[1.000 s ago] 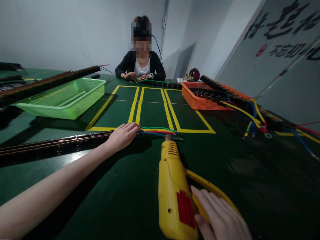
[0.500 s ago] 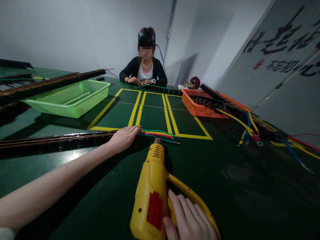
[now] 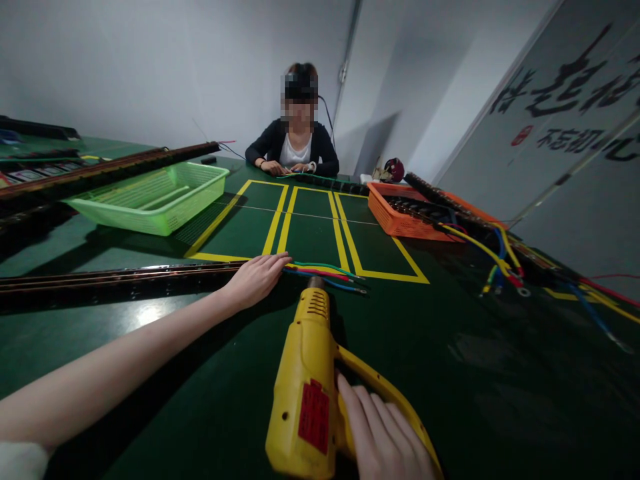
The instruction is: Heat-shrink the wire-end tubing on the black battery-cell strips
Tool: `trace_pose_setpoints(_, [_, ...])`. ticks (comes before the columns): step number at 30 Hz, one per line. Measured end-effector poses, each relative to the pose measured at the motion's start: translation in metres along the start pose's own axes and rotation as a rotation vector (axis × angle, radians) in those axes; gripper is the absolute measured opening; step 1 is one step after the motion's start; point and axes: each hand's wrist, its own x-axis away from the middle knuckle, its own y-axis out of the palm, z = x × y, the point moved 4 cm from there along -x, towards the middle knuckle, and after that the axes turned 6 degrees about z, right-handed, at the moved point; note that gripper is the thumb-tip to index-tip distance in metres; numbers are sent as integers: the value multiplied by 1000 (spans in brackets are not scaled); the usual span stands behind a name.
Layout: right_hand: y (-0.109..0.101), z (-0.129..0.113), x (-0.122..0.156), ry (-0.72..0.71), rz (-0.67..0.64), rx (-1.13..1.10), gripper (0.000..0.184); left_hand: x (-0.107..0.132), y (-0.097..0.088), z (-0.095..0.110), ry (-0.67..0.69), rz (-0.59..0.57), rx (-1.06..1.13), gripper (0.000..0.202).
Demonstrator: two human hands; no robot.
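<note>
Spreading beneath everything, the green table (image 3: 240, 373) looked smooth and hard, with a pale gleam toward eight o'clock. A long black strip (image 3: 150, 280) with coppery edges ran from nine o'clock almost to the centre; it seemed stiff, likely slick, and best supported along its length. At six o'clock sat the bulky yellow heat gun (image 3: 300, 373), apparently moulded plastic, probably fairly heavy, better taken by its looped handle than by the metal nozzle (image 3: 315, 283). The right hand (image 3: 387, 433) was wrapped around that handle, well apart from the left hand (image 3: 257, 277), which lay palm down over the strip's end, its fingers close together; whether they curled beneath could not be told. From there slim wires (image 3: 325, 273), green, red and blue among them, pointed toward three o'clock, presumably light and springy, ending in small metallic tips (image 3: 361, 290).
</note>
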Motion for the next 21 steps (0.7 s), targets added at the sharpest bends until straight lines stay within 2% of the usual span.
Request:
trace_pose_setpoints(2, [0,-3,-1,15,90,-1,71,0,0,0,8,4,55,30])
trace_pose_setpoints(4, [1,-6,-2,98,187,12,90,-1,1,0,18,3,99,25])
trace_pose_setpoints(7, [5,-16,-6,144,218,-5,107,0,3,-1,27,8,121,21])
trace_pose_setpoints(9, [6,-24,-12,116,204,-34,103,0,3,-1,29,19,125,20])
trace_pose_setpoints(13, [-1,-36,-25,75,235,-110,72,2,2,-2,38,25,140,19])
trace_pose_setpoints(15, [-6,-39,-30,51,263,-140,62,2,0,-1,44,6,137,19])
trace_pose_setpoints(18, [-11,-38,-34,0,224,-192,64,2,-5,0,37,-15,96,19])
trace_pose_setpoints(21, [-14,-30,-33,-19,18,-331,75,1,-10,2,52,8,35,17])
